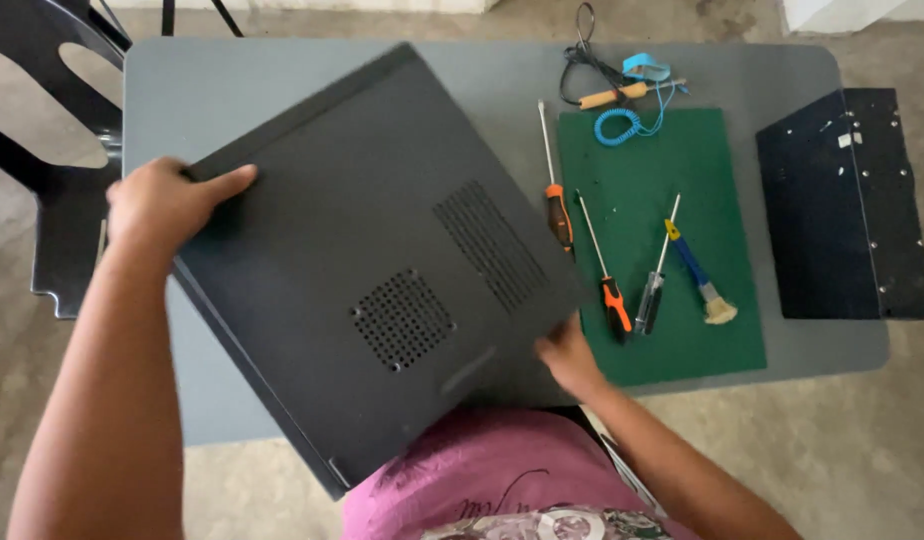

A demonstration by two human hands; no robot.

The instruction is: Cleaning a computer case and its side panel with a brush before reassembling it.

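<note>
Gripping fingers [227, 182] atop black computer case [372, 260], right hand [567, 355] beneath.

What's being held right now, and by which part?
The large dark grey vented metal computer case, tilted over the grey table. The left hand grips its far-left corner; the right hand holds its near-right edge, fingers partly hidden underneath.
</note>
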